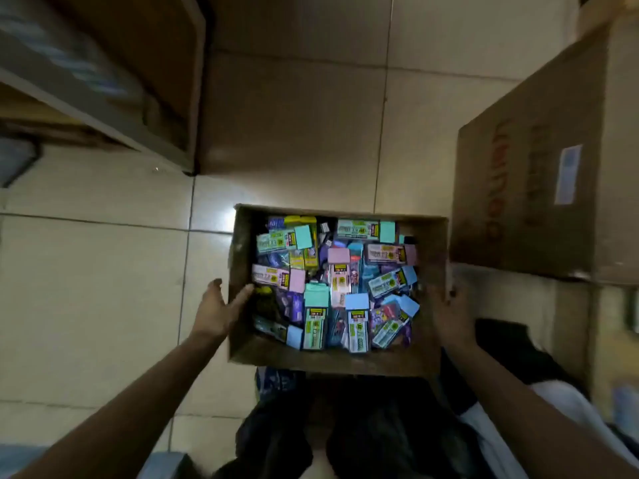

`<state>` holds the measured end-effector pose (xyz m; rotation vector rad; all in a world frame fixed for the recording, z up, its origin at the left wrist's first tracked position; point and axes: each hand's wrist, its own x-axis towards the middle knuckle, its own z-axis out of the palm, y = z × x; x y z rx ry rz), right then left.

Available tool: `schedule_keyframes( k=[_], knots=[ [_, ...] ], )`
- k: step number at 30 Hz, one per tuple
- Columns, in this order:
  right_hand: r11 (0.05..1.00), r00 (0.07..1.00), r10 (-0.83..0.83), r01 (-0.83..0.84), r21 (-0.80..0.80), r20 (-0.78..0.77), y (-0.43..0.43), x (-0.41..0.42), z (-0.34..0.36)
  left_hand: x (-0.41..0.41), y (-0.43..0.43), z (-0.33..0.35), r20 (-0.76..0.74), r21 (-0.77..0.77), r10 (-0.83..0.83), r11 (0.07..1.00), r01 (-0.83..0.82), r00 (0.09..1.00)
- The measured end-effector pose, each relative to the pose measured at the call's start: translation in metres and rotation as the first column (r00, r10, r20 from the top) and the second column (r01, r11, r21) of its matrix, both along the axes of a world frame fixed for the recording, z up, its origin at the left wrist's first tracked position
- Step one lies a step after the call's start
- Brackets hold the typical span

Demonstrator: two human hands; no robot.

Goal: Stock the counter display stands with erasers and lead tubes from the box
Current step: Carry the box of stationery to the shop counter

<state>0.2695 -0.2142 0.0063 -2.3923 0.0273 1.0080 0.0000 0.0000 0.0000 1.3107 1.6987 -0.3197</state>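
Risk noted: over the tiled floor [103, 271], the cardboard box [332, 363] at centre is heaped with loose eraser and lead-tube packs [332, 281]. I judge that a tilt on lifting would spill them, and a swing toward 3 o'clock could clip the large carton [539, 188].

Pose: left hand [219, 307] at the box's 9 o'clock wall, fingers straight and spread, tips on the rim. Right hand [453, 314] lies against the 3 o'clock wall, in shadow; I cannot tell its grip.

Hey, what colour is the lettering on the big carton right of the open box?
Red lettering, seen in the head view.
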Motion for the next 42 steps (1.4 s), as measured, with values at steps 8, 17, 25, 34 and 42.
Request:
schedule_keyframes(
  k=[8,17,25,34,42],
  knots=[
    [0.998,0.998,0.036,-0.038,0.053,0.052,-0.008,0.005,-0.04,-0.007,-0.011,-0.047,0.046,0.138,0.039,0.989,-0.045,0.998],
    [0.995,0.999,0.022,-0.026,0.099,0.043,-0.008,0.005,0.074,-0.012,-0.007,0.062,0.016,0.168,-0.017,0.986,0.014,1.0],
    [0.997,0.987,0.071,-0.072,-0.001,0.146,-0.006,0.008,0.309,0.005,0.024,0.311,-0.029,0.286,-0.283,0.917,0.28,0.959],
    [0.999,0.96,0.032,-0.041,0.028,0.277,-0.004,0.027,0.527,0.067,0.069,0.541,-0.02,0.394,-0.236,0.891,0.225,0.971],
    [0.991,0.863,0.018,-0.082,0.105,0.505,0.062,0.117,0.607,0.153,0.139,0.616,0.034,0.482,-0.216,0.859,0.173,0.976]
  ],
)
